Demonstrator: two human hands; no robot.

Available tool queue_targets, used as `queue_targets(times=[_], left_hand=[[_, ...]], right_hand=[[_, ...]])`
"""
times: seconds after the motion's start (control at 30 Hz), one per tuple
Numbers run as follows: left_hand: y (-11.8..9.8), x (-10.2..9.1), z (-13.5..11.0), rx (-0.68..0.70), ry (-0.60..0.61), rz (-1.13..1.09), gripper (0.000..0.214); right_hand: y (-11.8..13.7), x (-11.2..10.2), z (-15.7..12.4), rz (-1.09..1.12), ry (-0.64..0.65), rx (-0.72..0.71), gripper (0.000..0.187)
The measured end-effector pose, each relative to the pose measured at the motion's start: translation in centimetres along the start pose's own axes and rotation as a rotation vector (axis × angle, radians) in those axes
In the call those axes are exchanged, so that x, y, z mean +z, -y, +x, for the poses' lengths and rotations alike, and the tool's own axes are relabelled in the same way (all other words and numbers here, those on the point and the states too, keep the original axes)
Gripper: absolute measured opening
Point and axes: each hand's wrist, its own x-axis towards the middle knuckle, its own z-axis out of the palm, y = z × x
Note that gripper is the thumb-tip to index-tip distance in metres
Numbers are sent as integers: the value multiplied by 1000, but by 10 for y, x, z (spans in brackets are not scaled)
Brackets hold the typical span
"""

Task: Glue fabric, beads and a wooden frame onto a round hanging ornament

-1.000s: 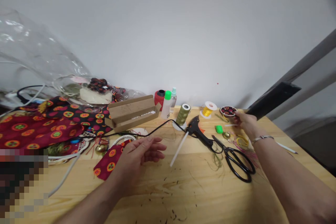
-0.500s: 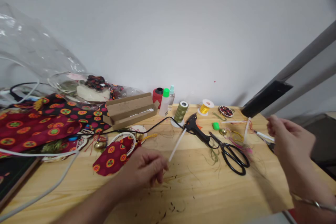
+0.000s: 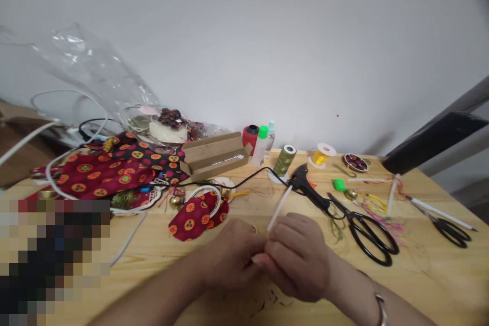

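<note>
My left hand (image 3: 233, 254) and my right hand (image 3: 296, 260) meet fingertip to fingertip low over the wooden table (image 3: 420, 285). Both are curled and pinched together; what they hold is too small and hidden to name. Just beyond them lies a white glue stick (image 3: 278, 209) running back into the black glue gun (image 3: 309, 191). A red patterned fabric piece with a white ring (image 3: 194, 214) lies to the left of my left hand. Large black scissors (image 3: 367, 232) rest to the right.
Patterned fabrics (image 3: 103, 173), a cardboard box (image 3: 214, 155), thread spools (image 3: 284, 160), small bottles (image 3: 262, 145) and gold wire (image 3: 321, 155) line the back by the wall. Smaller scissors (image 3: 446, 224) and a white stick (image 3: 391, 196) lie at the right. Cables (image 3: 126, 237) trail left.
My right hand has come in from the far right edge to meet my left hand at the table's middle. The view has shifted, so everything sits further right.
</note>
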Motion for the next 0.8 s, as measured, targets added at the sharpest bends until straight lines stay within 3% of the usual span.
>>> queue_targets(times=[0.2, 0.4, 0.5, 0.63, 0.8], left_hand=[[8, 1, 0, -100, -28, 222, 25], [10, -27, 0, -512, -251, 468, 33], [8, -41, -11, -689, -216, 543, 27], [17, -35, -35, -701, -206, 577, 26], [28, -15, -50, -551, -409, 632, 23]], right_hand=[[-10, 21, -18, -57, -28, 0, 36], [-16, 17, -19, -74, -44, 21, 35], [-16, 14, -18, -56, -44, 41, 34], [-19, 11, -19, -34, -62, 61, 34], [-23, 11, -20, -32, -99, 84, 34]])
